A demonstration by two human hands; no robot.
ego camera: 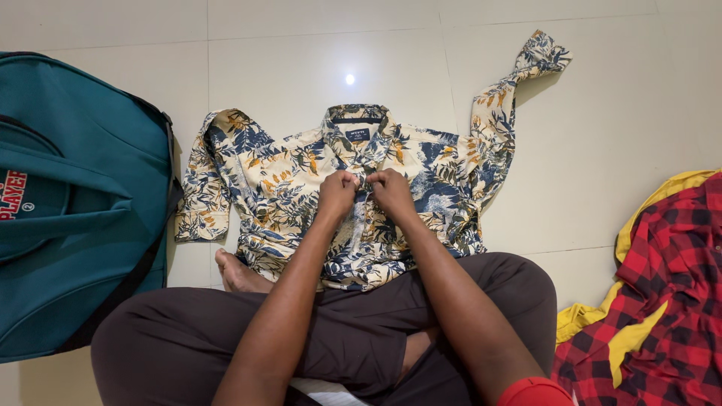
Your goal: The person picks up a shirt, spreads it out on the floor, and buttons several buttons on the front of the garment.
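We pinch the shirt's button strip with both hands.
The shirt (301,188) lies spread flat on the floor (602,150) before our crossed legs; left hand (338,193) and right hand (391,192) meet at its chest, fingers grasping cloth. Bag (75,203) left, checked shirt (669,301) right.

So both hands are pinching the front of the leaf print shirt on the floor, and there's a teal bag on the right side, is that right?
Not quite. The head view shows the teal bag on the left. The left hand and right hand do pinch the front of the leaf print shirt on the floor.
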